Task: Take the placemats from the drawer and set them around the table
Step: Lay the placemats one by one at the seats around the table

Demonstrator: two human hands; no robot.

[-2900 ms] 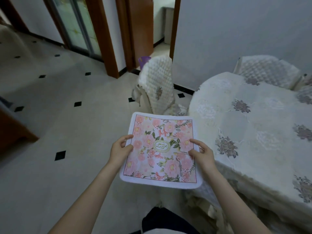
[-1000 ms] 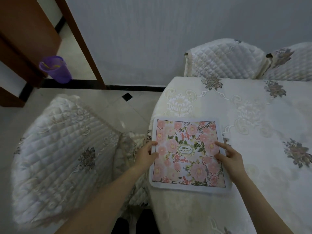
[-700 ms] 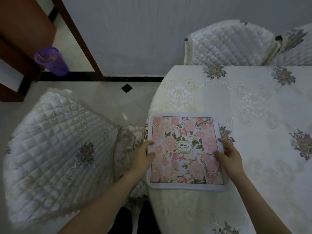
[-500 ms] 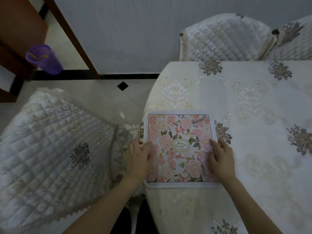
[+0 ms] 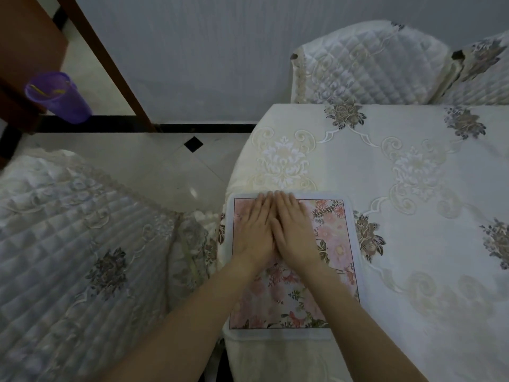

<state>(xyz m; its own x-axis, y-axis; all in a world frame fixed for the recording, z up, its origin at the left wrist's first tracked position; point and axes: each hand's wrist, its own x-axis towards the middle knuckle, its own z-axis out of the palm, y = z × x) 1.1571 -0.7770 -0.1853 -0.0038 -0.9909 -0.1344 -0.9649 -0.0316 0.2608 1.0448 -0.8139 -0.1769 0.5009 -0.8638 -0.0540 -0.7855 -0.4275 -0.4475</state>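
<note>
Here, a floral placemat (image 5: 334, 244) w/ a white border lies flat on the near left edge of the table (image 5: 413, 188), which is draped in a cream embroidered tablecloth (image 5: 283, 161). Both hands rest palm-down on the mat's upper half, side by side and touching: the left hand (image 5: 254, 230) on the left, the right hand (image 5: 294, 230) just beside it. Fingers on each are straight and held together, tips reaching the mat's far border; nothing is gripped. Forearms run back toward the camera over the mat's lower part. A chair in a quilted cover (image 5: 82, 257) stands just left of the table; two more covered chairs (image 5: 371, 64) sit at the far side, against the wall. A purple cup (image 5: 57, 97) sits on the floor by the wooden door frame (image 5: 104, 62), top left.
</note>
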